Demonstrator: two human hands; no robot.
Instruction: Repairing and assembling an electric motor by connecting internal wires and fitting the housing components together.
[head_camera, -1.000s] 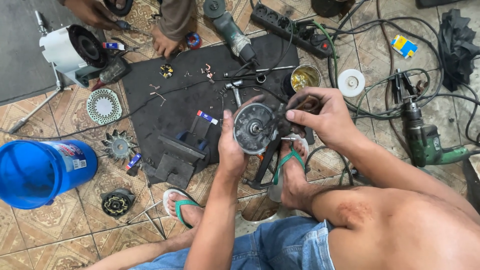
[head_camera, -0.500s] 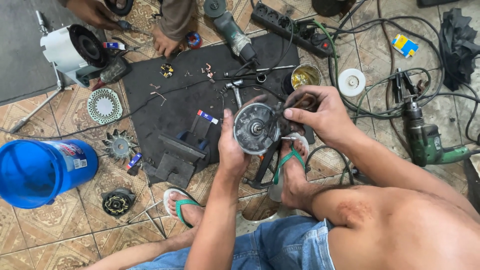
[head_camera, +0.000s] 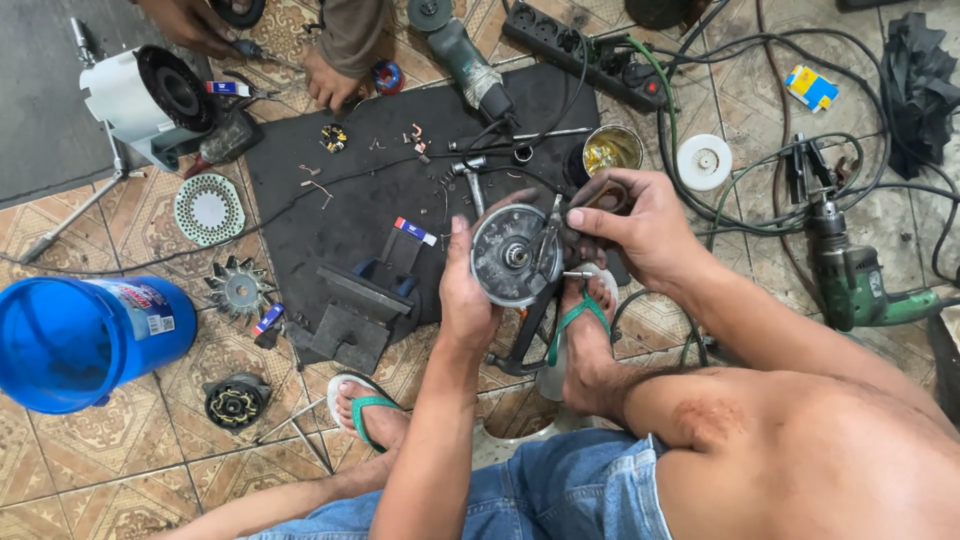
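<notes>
Motor housing (head_camera: 515, 255), round and grey, clamped in left hand (head_camera: 468, 290) grip, right hand (head_camera: 635, 225) pinching its rim.

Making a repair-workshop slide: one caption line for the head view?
Left hand steadies a round metal motor part while the right hand works its edge, above a black mat.

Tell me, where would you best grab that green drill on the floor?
By the handle of the green drill, coming from above: it lies flat on its side on the tiles, so the handle near the right edge sits exposed. The chuck end is tangled among cables, so I'd avoid that.
</notes>
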